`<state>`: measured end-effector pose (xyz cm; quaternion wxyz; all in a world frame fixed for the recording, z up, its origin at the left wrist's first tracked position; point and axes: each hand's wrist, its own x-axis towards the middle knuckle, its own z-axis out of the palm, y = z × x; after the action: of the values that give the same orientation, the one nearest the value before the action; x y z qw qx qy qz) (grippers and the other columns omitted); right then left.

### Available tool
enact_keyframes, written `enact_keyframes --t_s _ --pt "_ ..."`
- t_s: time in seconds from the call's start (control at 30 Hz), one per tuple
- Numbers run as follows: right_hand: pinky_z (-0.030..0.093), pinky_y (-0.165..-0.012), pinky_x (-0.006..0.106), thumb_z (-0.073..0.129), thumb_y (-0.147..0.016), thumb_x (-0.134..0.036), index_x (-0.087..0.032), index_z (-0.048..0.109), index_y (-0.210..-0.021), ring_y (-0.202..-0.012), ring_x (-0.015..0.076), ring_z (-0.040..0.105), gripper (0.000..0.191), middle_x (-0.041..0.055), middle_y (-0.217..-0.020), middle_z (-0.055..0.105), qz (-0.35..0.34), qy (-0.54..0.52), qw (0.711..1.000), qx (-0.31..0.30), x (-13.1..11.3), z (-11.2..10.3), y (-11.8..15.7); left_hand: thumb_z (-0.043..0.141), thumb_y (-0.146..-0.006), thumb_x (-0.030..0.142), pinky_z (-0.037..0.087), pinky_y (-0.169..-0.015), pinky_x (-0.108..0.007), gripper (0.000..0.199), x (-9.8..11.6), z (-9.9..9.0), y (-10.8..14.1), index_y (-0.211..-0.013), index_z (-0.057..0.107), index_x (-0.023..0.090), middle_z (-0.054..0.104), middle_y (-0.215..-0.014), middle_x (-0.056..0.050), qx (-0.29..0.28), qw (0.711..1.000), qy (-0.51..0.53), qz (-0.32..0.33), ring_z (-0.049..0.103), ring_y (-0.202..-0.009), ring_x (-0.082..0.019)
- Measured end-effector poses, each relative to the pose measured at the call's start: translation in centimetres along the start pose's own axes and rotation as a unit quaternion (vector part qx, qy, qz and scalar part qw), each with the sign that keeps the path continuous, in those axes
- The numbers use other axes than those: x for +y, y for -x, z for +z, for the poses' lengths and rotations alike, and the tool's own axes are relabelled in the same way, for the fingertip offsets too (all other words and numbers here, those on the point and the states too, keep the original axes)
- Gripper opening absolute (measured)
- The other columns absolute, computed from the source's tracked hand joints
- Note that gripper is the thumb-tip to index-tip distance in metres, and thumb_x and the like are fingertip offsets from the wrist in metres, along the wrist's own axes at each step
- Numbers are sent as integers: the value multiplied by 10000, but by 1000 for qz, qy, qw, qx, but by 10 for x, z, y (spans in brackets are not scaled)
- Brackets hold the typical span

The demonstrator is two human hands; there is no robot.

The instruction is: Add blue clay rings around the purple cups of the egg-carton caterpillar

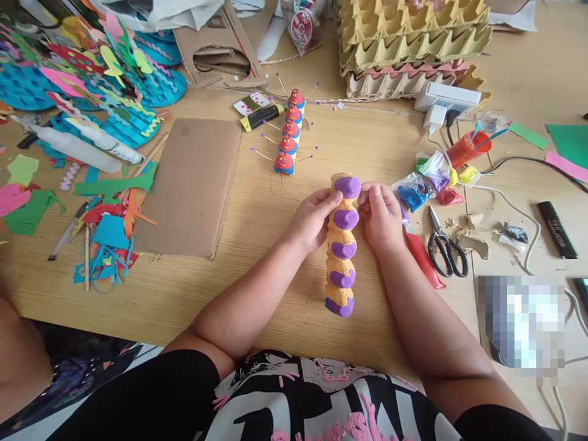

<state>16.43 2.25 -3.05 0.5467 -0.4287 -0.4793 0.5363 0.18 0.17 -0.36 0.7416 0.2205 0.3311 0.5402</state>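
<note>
My left hand (315,219) grips a strip cut from an egg carton (342,236), thumb on its front near the upper end. The strip is yellowish, with purple clay patches on its row of bumps and a little blue at the lowest one. My right hand (380,214) is closed beside the strip's upper end, thumb pressed to the fingers; what it pinches, if anything, is hidden. A blue speck shows by its fingers. Further back stands a finished-looking caterpillar (290,131) with red and blue clay faces and purple-tipped sticks.
Bags of coloured clay (416,187), black scissors (445,245) and an orange cup (468,152) lie to the right. A cardboard sheet (190,184), glue bottles (76,146) and paper scraps (110,236) cover the left. Stacked egg trays (413,46) and a power strip (448,98) stand behind.
</note>
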Motion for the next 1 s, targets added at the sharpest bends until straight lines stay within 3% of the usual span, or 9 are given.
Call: enact_keyframes --t_s 0.07,0.23,0.5,0.63,0.77,1.0 --pt "498 -653 310 846 -846 -794 -282 719 -867 -685 146 520 528 -19 -787 599 15 -56 998 -5 -2 6 2 983 -846 430 510 -616 -232 336 -1 1 0 -875 748 193 722 -761 27 5 1000 13 -10 658 -628 -98" --pt "532 -710 300 1057 -658 -612 -274 729 -870 -706 133 581 517 -43 -810 680 73 -138 987 -25 -13 18 9 961 -868 410 491 -616 -223 304 -2 2 2 -905 764 182 724 -766 24 5 1000 24 -16 642 -629 -87" --pt "490 -646 261 1078 -628 -599 -241 681 -758 -672 114 567 549 -47 -743 669 84 -148 985 -21 -17 20 10 981 -809 509 500 -684 -321 313 -6 1 4 -911 837 250 792 -837 -41 -3 1000 -3 -22 660 -695 -182" --pt "467 -615 260 1063 -632 -632 -238 652 -742 -631 102 519 580 -56 -702 616 76 -158 984 -22 -19 21 11 1001 -799 455 512 -678 -274 314 -7 1 5 -915 845 207 790 -852 -33 -17 999 23 -17 659 -715 -140" --pt "496 -631 291 1060 -621 -628 -252 619 -749 -631 119 525 593 -53 -708 619 81 -143 986 -7 -23 21 11 944 -882 398 519 -663 -218 246 -7 4 6 -912 828 183 770 -832 -6 -16 999 31 -19 664 -705 -97" --pt "524 -635 314 999 -633 -752 -265 633 -776 -658 150 568 626 -28 -724 646 105 -165 980 -21 -21 21 12 996 -809 445 550 -712 -275 335 -3 5 8 -909 779 210 787 -865 -21 -8 1000 -20 -22 726 -751 -152"
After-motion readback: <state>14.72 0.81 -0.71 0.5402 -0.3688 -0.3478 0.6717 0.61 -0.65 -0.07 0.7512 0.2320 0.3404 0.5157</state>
